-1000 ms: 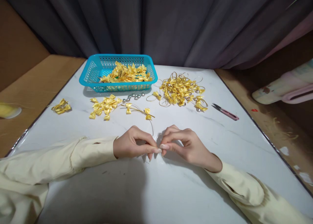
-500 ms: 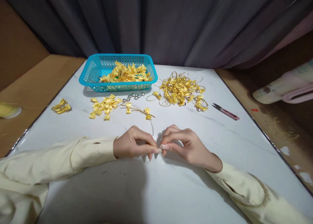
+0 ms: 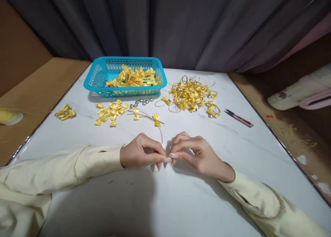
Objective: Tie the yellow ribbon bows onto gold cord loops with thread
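Observation:
My left hand (image 3: 144,151) and my right hand (image 3: 192,151) meet at the fingertips above the white table. Each is closed in a pinch, thumb against forefinger, and whatever lies between the tips is too small or hidden to make out. Just beyond them, gold cords with two yellow ribbon bows (image 3: 156,120) lie on the tabletop, one thin strand curving down toward my left fingers. Left of these is a pile of loose yellow bows (image 3: 111,112). Several small silver bells or beads (image 3: 142,101) lie behind the cords.
A blue plastic basket (image 3: 124,91) holding yellow bows stands at the back. Right of it lies a heap of bows with gold loops (image 3: 191,94). Pink-handled thread snips (image 3: 239,118) lie at the right, a small bow bundle (image 3: 65,112) at the left. A pale tumbler (image 3: 292,90) stands beyond the right edge.

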Demonstrator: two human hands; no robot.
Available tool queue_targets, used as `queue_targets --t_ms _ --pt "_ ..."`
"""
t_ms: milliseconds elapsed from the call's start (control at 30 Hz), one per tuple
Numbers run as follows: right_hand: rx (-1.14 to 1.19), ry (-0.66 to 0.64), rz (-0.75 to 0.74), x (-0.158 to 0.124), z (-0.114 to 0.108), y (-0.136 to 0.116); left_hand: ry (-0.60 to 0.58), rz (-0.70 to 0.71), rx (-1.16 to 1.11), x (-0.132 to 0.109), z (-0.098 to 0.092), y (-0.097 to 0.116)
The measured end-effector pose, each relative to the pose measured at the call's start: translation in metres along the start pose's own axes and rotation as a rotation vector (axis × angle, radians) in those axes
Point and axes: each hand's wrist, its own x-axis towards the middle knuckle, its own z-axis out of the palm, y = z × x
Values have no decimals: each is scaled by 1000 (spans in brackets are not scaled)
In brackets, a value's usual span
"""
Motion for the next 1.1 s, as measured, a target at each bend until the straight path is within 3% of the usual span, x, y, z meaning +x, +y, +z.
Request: queue_targets --t_ms 1100 --pt "65 -18 57 -3 3 5 47 65 -1 -1 1 -2"
